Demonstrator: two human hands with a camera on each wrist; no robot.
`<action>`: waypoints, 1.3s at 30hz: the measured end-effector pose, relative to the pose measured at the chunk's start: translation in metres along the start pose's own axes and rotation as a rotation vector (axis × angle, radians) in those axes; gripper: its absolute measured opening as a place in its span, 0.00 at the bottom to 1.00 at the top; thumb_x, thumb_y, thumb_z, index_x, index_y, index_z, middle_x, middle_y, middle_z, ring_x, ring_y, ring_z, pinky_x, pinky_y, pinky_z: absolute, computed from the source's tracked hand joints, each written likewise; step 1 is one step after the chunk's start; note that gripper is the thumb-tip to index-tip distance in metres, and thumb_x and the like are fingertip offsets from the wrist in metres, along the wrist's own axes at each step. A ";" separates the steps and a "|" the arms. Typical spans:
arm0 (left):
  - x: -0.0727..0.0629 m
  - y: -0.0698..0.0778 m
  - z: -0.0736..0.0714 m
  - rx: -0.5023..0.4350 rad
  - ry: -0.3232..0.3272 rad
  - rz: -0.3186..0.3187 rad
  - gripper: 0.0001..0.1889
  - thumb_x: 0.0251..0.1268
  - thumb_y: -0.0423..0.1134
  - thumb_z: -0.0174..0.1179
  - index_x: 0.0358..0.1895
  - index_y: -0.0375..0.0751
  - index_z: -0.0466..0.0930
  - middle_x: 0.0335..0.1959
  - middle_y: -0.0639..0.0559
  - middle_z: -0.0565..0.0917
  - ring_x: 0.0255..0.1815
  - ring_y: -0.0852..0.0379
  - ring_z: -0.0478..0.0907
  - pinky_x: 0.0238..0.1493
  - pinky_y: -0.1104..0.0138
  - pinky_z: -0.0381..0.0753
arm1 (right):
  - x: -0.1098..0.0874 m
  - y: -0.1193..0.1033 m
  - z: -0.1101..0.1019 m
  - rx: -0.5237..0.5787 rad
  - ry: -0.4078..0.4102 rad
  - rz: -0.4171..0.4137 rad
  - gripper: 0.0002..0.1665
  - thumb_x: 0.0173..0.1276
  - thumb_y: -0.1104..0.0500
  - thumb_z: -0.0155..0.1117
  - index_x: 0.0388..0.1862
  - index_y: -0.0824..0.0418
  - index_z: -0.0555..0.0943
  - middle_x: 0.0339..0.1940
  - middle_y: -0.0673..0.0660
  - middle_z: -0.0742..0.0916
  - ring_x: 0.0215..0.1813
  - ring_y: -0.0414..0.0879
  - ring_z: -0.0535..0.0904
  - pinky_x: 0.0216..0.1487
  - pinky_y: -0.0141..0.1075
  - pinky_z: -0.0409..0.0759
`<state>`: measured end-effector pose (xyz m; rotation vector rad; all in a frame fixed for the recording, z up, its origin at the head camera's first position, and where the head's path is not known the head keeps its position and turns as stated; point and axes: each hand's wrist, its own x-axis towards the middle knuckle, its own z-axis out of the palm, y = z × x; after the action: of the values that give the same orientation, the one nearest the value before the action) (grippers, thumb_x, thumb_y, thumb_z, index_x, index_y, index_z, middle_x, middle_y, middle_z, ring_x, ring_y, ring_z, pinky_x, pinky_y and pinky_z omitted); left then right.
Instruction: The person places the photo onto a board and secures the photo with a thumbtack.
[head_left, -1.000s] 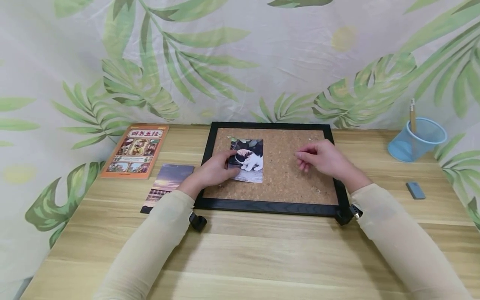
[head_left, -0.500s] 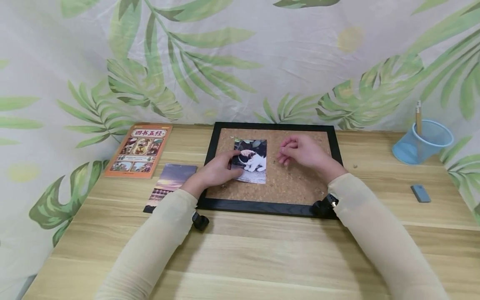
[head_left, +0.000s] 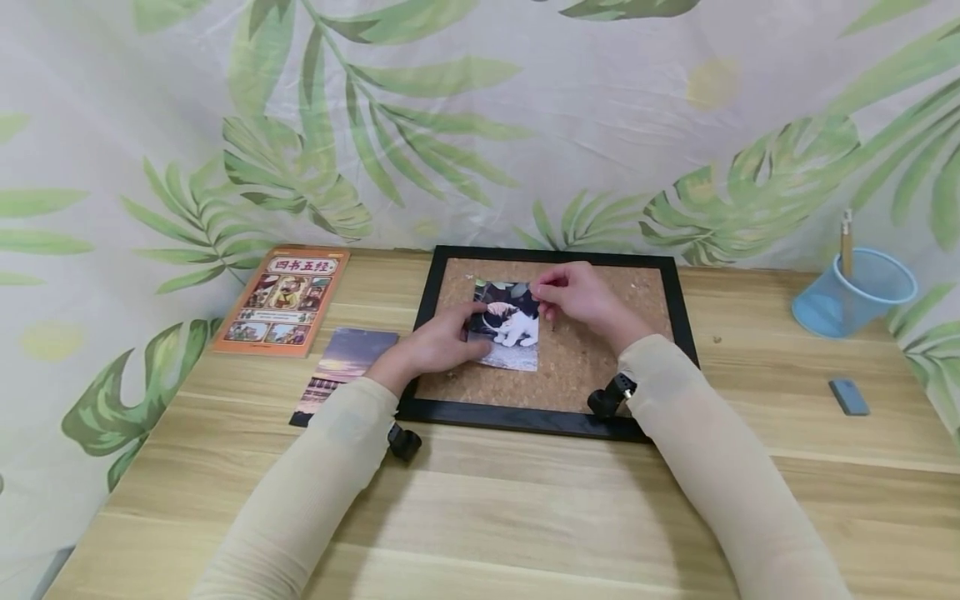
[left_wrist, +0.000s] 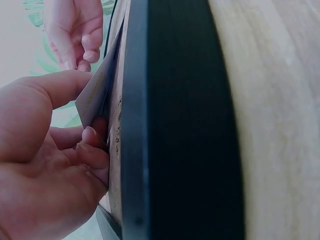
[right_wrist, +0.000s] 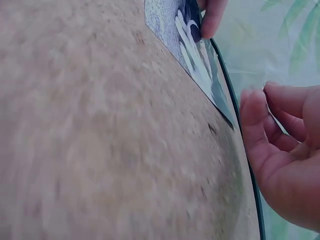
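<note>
A photo of a black-and-white cat (head_left: 516, 357) lies over the left part of a black-framed corkboard (head_left: 577, 379). My left hand (head_left: 444, 340) holds the photo by its left edge, and in the left wrist view that edge stands lifted off the cork, pinched between thumb and fingers. At the photo's upper right corner is my right hand (head_left: 581, 296), thumb and forefinger pinched together. A tiny shiny thing, apparently a push pin (right_wrist: 263, 87), shows at those fingertips in the right wrist view.
Left of the board lie a sunset picture (head_left: 352, 346), partly behind the left wrist, and an orange book (head_left: 282, 300). A blue mesh pen cup (head_left: 851, 300) with pencils and a blue-grey eraser (head_left: 849, 397) are on the right. A patterned curtain (head_left: 480, 125) hangs behind.
My right hand has moved left across the corkboard to the photo's upper right corner. The left hand keeps its hold on the photo. The head view has shifted slightly.
</note>
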<state>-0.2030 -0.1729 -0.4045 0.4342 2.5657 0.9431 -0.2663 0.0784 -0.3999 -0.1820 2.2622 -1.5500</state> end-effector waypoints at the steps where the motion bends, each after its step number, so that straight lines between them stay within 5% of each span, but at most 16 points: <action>1: 0.000 0.000 0.000 0.002 0.000 0.001 0.40 0.78 0.45 0.64 0.85 0.34 0.59 0.73 0.34 0.78 0.57 0.47 0.79 0.66 0.52 0.78 | 0.002 0.000 0.002 -0.009 0.005 -0.001 0.15 0.84 0.64 0.61 0.59 0.72 0.85 0.45 0.64 0.88 0.35 0.45 0.84 0.37 0.33 0.86; 8: 0.002 -0.001 0.001 0.016 0.002 -0.005 0.39 0.78 0.45 0.63 0.85 0.34 0.59 0.80 0.33 0.71 0.74 0.42 0.75 0.77 0.48 0.73 | 0.019 -0.002 0.010 -0.069 0.016 -0.007 0.12 0.83 0.63 0.63 0.56 0.69 0.87 0.41 0.61 0.89 0.32 0.42 0.83 0.34 0.31 0.84; 15: 0.001 0.000 0.000 0.011 -0.001 -0.008 0.40 0.78 0.45 0.63 0.85 0.34 0.59 0.80 0.33 0.71 0.74 0.42 0.75 0.77 0.48 0.73 | 0.035 -0.005 0.016 -0.178 0.000 -0.046 0.11 0.83 0.62 0.63 0.54 0.68 0.87 0.40 0.60 0.89 0.30 0.42 0.80 0.29 0.30 0.79; 22: 0.000 -0.002 0.001 0.009 -0.001 -0.004 0.39 0.78 0.44 0.63 0.85 0.34 0.59 0.80 0.34 0.71 0.74 0.43 0.75 0.77 0.48 0.73 | 0.047 -0.012 0.024 -0.379 0.000 -0.092 0.13 0.84 0.60 0.61 0.55 0.66 0.89 0.51 0.62 0.91 0.47 0.48 0.84 0.48 0.36 0.82; 27: 0.000 -0.002 0.001 0.018 0.005 0.000 0.39 0.78 0.45 0.62 0.85 0.34 0.59 0.79 0.34 0.73 0.69 0.45 0.77 0.73 0.48 0.75 | 0.055 -0.014 0.028 -0.459 0.004 -0.101 0.13 0.83 0.60 0.60 0.53 0.65 0.89 0.50 0.61 0.92 0.53 0.51 0.84 0.58 0.43 0.81; 31: -0.001 -0.003 0.001 -0.001 0.001 -0.003 0.40 0.78 0.45 0.62 0.85 0.36 0.59 0.77 0.34 0.74 0.66 0.44 0.78 0.70 0.49 0.77 | 0.058 -0.016 0.030 -0.493 0.005 -0.100 0.13 0.83 0.60 0.61 0.51 0.65 0.90 0.47 0.60 0.93 0.46 0.47 0.83 0.52 0.38 0.80; 39: -0.001 -0.003 0.001 -0.003 -0.001 0.004 0.39 0.79 0.46 0.62 0.86 0.37 0.58 0.79 0.35 0.73 0.68 0.45 0.77 0.72 0.49 0.76 | 0.063 -0.022 0.033 -0.470 0.004 0.011 0.10 0.81 0.61 0.62 0.47 0.64 0.89 0.31 0.52 0.86 0.15 0.38 0.68 0.22 0.31 0.70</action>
<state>-0.2028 -0.1752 -0.4071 0.4396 2.5634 0.9478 -0.3133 0.0212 -0.4050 -0.2926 2.5900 -0.9880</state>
